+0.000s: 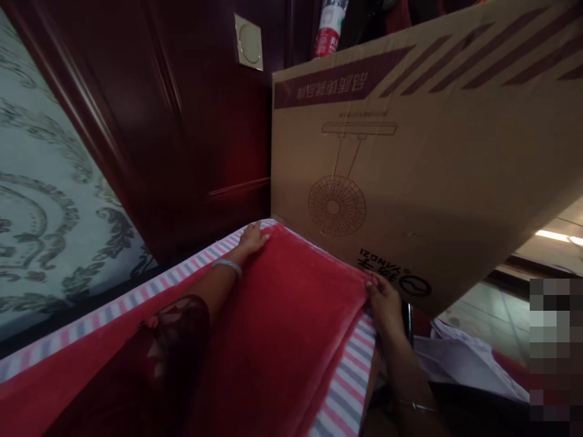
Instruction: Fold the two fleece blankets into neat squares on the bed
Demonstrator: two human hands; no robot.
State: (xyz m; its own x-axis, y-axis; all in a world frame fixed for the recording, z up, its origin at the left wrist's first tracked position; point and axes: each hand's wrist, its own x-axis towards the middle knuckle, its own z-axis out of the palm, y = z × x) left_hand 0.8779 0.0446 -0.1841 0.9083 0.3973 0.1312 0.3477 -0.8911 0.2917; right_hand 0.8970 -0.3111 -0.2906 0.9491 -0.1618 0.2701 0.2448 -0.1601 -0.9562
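Striped mattress (346,394) — plush red blanket (282,328)

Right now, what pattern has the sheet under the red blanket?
Pink, grey and white stripes on the sheet, clearest in the head view.

I see a big cardboard box (432,164) leaning at the bed's far end — a fan drawing printed on it; behind it dark red wood panelling (182,121), a patterned wall (40,200) to the left, and a red-labelled bottle (328,27) above the box
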